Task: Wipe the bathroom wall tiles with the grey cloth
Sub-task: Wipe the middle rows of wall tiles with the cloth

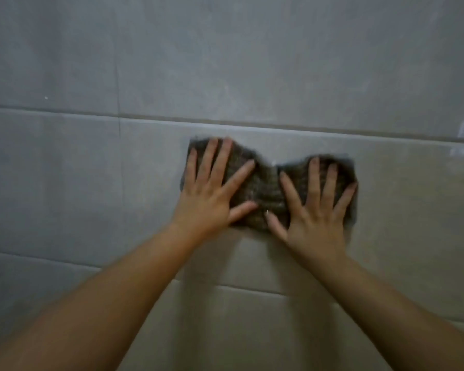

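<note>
I press the grey cloth (265, 188) flat on the wall tiles (65, 183), just under a long grout line (252, 127). My left hand (212, 194) lies on its left part and my right hand (316, 210) on its right part — fingers spread wide and straight, not curled round it. The cloth bunches up a bit between my hands.

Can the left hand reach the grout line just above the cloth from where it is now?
Probably yes. The left hand lies flat on the cloth, its fingers close below the grout line, and nothing stands between.
</note>
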`<state>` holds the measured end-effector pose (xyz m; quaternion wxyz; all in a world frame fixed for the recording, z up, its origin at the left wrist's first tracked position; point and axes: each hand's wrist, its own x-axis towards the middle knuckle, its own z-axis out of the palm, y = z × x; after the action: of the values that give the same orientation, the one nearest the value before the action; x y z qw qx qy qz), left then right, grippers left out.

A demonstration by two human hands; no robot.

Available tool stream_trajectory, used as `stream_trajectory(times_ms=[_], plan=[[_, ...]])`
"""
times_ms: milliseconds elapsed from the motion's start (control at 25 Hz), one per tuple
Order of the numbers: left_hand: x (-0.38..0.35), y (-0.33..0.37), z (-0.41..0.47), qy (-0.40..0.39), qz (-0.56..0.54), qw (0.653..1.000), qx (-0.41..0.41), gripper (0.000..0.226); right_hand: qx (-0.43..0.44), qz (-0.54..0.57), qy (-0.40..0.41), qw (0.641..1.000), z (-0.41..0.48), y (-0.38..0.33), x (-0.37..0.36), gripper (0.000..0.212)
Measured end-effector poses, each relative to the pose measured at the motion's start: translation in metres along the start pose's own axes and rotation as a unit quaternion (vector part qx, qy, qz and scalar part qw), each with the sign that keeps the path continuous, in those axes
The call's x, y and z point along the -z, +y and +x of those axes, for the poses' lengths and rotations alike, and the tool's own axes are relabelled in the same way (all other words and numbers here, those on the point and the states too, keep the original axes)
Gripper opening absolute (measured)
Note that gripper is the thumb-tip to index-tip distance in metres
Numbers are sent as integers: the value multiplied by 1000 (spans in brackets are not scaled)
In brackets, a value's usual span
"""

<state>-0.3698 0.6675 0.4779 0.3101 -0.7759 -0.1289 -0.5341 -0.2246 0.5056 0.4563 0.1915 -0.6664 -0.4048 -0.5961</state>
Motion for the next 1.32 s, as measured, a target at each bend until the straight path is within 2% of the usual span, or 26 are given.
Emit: stream_trajectory(times_ms=[160, 280, 520, 680, 760, 960, 1320], plan=[[10, -20, 36, -6, 2, 998, 57, 75, -100, -1, 9, 995, 47, -8, 4, 67], [2, -21, -4, -2, 5, 999, 47, 74, -60, -8, 16, 998, 12, -29, -7, 68], [-22, -32, -142, -39, 16, 998, 40, 73, 29, 32, -19, 999, -82, -105, -37, 65], [-28, -68, -197, -41, 18, 999, 28, 73, 75, 64, -34, 995, -103, -160, -48, 68], [-30, -73, -209, -43, 25, 998, 39, 74, 90, 61, -38, 993, -106, -165, -49, 68], [-35, -22, -195, -36, 0, 996, 82, 76, 122, 40, -28, 991, -119, -113, -46, 59], [-38, 114, -127, -46, -8, 999, 28, 79, 108, -7, -19, 994, -159, 35, -27, 65]])
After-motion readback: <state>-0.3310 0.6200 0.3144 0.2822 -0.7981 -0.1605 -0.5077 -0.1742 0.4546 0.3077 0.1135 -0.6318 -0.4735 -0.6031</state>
